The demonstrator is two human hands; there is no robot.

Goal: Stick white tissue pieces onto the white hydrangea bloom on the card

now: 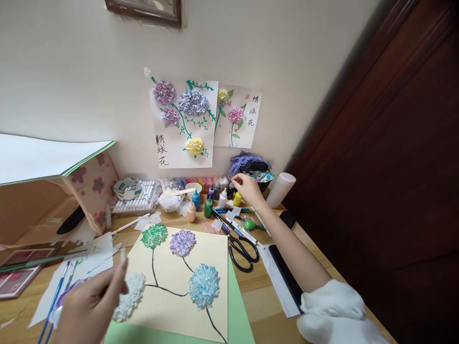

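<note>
My right hand [247, 188] reaches to the back of the table, its fingers pinched at the top of a dark paint bottle [230, 192]. Just below it stands a yellow paint bottle [237, 198], with a white paint bottle [223, 198] to the left. Green [208, 208], blue [195, 199] and peach [191, 211] bottles stand nearby. My left hand [91, 303], slightly blurred, is closed above the left edge of a cream sheet [172, 313]; what it holds, if anything, is hidden. The sheet bears green, purple, blue and white textured flower heads [203, 285] joined by dark stems.
Black-handled scissors [244, 253] lie right of the sheet, near scattered pens [229, 223]. Paintbrushes [57, 296] and stained paper lie at left. Behind are a marker set [138, 197], a paper cup [194, 189] and a white cylinder [281, 190]. Flower pictures [186, 138] hang on the wall.
</note>
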